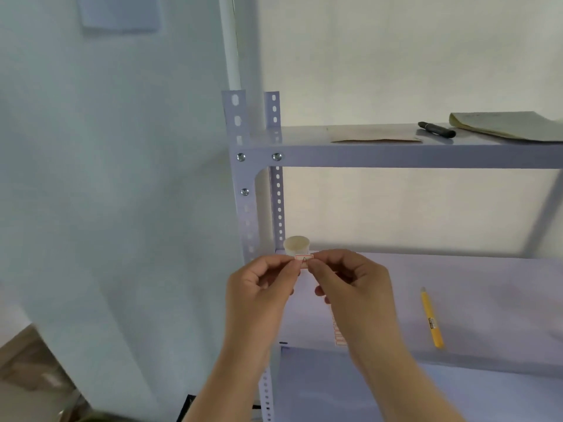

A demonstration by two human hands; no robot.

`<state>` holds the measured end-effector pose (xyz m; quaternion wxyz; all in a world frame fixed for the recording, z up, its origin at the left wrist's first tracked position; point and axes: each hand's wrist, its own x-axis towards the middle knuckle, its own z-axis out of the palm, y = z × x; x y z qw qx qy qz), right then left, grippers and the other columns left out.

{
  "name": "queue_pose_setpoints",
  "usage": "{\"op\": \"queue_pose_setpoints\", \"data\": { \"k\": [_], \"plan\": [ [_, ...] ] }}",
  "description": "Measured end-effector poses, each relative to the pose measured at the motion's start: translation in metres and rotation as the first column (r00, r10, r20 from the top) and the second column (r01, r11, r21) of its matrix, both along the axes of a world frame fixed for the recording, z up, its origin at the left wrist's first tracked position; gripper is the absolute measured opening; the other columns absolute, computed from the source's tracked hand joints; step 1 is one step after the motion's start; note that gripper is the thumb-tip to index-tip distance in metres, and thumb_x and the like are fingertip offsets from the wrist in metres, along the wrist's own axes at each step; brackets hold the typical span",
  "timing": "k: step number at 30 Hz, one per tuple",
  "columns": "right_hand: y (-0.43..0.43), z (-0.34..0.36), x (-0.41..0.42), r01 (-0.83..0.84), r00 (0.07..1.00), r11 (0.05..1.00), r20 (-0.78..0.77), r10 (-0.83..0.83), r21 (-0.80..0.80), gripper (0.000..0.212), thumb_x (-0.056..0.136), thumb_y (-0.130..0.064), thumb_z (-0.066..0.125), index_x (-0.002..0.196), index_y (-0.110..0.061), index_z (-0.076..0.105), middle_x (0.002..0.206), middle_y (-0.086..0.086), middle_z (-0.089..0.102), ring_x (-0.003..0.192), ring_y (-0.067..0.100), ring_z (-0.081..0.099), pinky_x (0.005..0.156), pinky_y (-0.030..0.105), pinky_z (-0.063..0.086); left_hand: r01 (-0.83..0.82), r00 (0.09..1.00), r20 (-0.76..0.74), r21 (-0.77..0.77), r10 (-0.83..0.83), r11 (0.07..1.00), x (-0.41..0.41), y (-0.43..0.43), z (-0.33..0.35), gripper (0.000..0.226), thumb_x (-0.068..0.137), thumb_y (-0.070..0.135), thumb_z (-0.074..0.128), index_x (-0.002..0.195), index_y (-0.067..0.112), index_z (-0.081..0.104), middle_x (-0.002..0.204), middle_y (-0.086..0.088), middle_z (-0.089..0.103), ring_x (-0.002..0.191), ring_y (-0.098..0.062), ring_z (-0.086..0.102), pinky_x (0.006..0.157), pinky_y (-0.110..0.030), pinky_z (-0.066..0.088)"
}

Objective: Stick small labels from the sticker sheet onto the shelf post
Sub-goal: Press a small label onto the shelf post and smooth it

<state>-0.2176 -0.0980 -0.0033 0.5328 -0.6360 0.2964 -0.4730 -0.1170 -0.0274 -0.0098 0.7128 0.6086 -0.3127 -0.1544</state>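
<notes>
Both hands are raised in front of the grey metal shelf. Between the fingertips of my left hand (260, 284) and my right hand (347, 281) is a small white label (304, 259) with a red border and a mark drawn on it. The perforated front shelf post (247, 214) stands just left of and above the label, apart from it. The sticker sheet (339, 336) lies on the middle shelf, mostly hidden behind my right wrist; only a strip of red-bordered labels shows.
A cream round roll (296, 244) sits at the middle shelf's back left corner, just behind the label. A yellow utility knife (431, 319) lies on the middle shelf (487, 293). The top shelf holds a black marker (436, 129), a notepad (505, 124) and a brown sheet (376, 136).
</notes>
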Motion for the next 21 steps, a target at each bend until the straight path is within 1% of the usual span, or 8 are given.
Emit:
{"op": "queue_pose_setpoints", "data": {
  "k": [2,5,9,11,14,17,19,21],
  "plan": [
    [0.005,0.005,0.013,-0.017,1.0,1.0,0.015,0.017,-0.009,0.015,0.085,-0.012,0.071,0.075,-0.023,0.078,0.069,0.0,0.076,0.054,0.009,0.061,0.054,0.019,0.05,-0.013,1.0,-0.004,-0.023,0.013,1.0,0.012,0.005,0.004,0.009,0.087,0.013,0.074,0.083,0.018,0.081,0.072,-0.005,0.077,0.058,-0.007,0.06,0.06,-0.018,0.054],
    [0.013,0.01,0.036,-0.01,1.0,1.0,0.013,0.011,-0.028,0.016,0.086,-0.014,0.071,0.074,-0.024,0.077,0.07,-0.002,0.076,0.055,0.009,0.062,0.053,0.019,0.051,-0.018,1.0,0.005,-0.046,0.018,0.999,0.033,0.012,0.008,0.009,0.087,0.016,0.074,0.082,0.02,0.08,0.067,0.003,0.074,0.058,-0.006,0.061,0.06,-0.019,0.054],
    [0.024,0.014,0.069,0.049,0.999,0.996,0.002,-0.049,-0.074,0.016,0.088,-0.017,0.07,0.076,-0.026,0.075,0.071,-0.006,0.074,0.063,0.021,0.066,0.052,0.019,0.051,-0.001,1.0,0.011,-0.074,0.002,0.997,0.065,0.019,0.013,0.012,0.087,0.017,0.075,0.077,0.021,0.08,0.059,0.009,0.069,0.055,-0.004,0.058,0.058,-0.017,0.052],
    [0.028,0.015,0.085,0.093,0.996,0.991,-0.008,-0.094,-0.095,0.016,0.088,-0.019,0.069,0.075,-0.028,0.074,0.07,-0.008,0.072,0.065,0.024,0.065,0.056,0.028,0.054,0.025,1.0,0.018,-0.09,-0.023,0.996,0.08,0.021,0.015,0.011,0.087,0.015,0.075,0.078,0.018,0.079,0.057,0.01,0.068,0.053,0.0,0.057,0.057,-0.014,0.05],
    [0.031,0.015,0.104,0.157,0.987,0.983,-0.005,-0.158,-0.091,0.015,0.087,-0.019,0.071,0.075,-0.027,0.074,0.066,-0.01,0.071,0.061,0.022,0.061,0.059,0.038,0.056,0.049,0.998,0.043,-0.105,-0.044,0.993,0.1,0.019,0.016,0.008,0.087,0.013,0.075,0.079,0.014,0.079,0.059,0.009,0.071,0.053,0.002,0.061,0.057,-0.012,0.051],
    [0.032,0.017,0.117,0.215,0.977,0.971,0.013,-0.215,-0.1,0.015,0.086,-0.015,0.071,0.075,-0.025,0.075,0.068,-0.001,0.073,0.057,0.021,0.058,0.056,0.036,0.053,0.075,0.995,0.079,-0.111,-0.066,0.991,0.117,0.013,0.016,0.007,0.085,0.015,0.077,0.079,0.016,0.079,0.063,0.01,0.073,0.056,0.0,0.061,0.06,-0.017,0.051],
    [0.032,0.017,0.123,0.255,0.967,0.96,0.023,-0.255,-0.119,0.016,0.086,-0.013,0.071,0.075,-0.024,0.076,0.067,-0.001,0.073,0.057,0.017,0.059,0.057,0.034,0.052,0.104,0.991,0.097,-0.114,-0.093,0.988,0.125,0.008,0.015,0.007,0.086,0.015,0.077,0.08,0.017,0.08,0.056,0.014,0.067,0.052,0.002,0.056,0.058,-0.016,0.046],
    [0.032,0.017,0.128,0.295,0.956,0.945,0.029,-0.294,-0.14,0.017,0.086,-0.013,0.07,0.077,-0.025,0.077,0.069,-0.002,0.075,0.061,0.021,0.063,0.059,0.035,0.054,0.121,0.988,0.113,-0.122,-0.107,0.985,0.132,0.004,0.014,0.007,0.086,0.015,0.077,0.081,0.017,0.082,0.055,0.016,0.067,0.052,0.0,0.057,0.058,-0.017,0.046]
  ]
}}
